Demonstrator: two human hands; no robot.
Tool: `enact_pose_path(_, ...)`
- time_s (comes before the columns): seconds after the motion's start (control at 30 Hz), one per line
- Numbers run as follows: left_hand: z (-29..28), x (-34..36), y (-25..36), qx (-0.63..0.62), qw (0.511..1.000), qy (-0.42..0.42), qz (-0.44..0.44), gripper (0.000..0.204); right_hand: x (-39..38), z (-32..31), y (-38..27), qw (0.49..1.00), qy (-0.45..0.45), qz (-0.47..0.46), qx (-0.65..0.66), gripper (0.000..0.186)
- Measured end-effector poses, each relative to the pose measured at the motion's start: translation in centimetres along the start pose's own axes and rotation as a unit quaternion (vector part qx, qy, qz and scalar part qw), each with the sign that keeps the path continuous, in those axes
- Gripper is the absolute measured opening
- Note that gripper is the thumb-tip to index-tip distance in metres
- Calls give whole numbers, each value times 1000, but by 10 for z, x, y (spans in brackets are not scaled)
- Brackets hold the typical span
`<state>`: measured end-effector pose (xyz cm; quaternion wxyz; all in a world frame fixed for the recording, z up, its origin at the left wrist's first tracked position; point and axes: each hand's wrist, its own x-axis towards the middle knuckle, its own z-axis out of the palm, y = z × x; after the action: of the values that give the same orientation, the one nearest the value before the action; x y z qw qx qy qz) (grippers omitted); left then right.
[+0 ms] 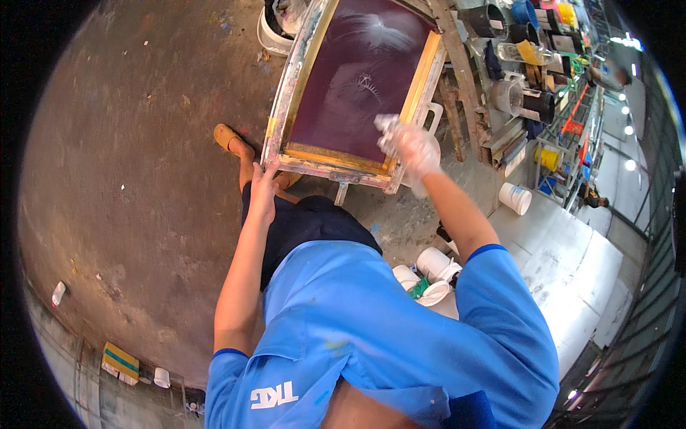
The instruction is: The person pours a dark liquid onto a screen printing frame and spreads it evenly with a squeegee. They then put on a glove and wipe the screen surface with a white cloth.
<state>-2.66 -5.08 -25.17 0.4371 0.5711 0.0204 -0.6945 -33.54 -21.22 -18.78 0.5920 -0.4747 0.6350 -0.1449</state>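
In front of me a screen-printing frame (287, 107) lies tilted, with paint-stained edges and yellowish tape along the inner border. Its dark maroon mesh (331, 100) carries a faint pale crest-like design near the middle and a whitish smear at the far end. My left hand (264, 191) is bare and grips the near left corner of the frame. A clear plastic glove covers my right hand (417, 150), slightly blurred, over the near right edge. That hand is closed on a crumpled whitish wad (386, 130); whether it is cloth or plastic I cannot tell.
A white bucket (271, 34) stands past the frame's far left side. To the right are a cluttered rack of tubs (507, 96), a white pail (514, 199) and a pale flat surface (564, 250). White containers (436, 264) sit by my right side. Brown concrete floor (136, 179) spreads leftward.
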Motion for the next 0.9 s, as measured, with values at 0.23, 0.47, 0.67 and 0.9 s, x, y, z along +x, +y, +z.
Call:
enact_pose_path(0.23, -18, 8, -14, 20, 1000, -12, -4, 103, 64, -45, 59, 855, 157, -187, -457, 28)
enact_pose_path(0.47, -21, -1, 1, 93, 995, -31, -13, 103, -11, -29, 71, 979, -26, -54, -197, 23)
enact_pose_path(0.67, -33, 11, -21, 264, 961, -55, 65, 101, -29, 6, 91, 989, 2, 138, 57, 19)
enact_pose_path(0.9, -37, 11, -18, 255, 962, -81, 51, 117, -10, 79, 59, 895, -106, -222, -372, 30)
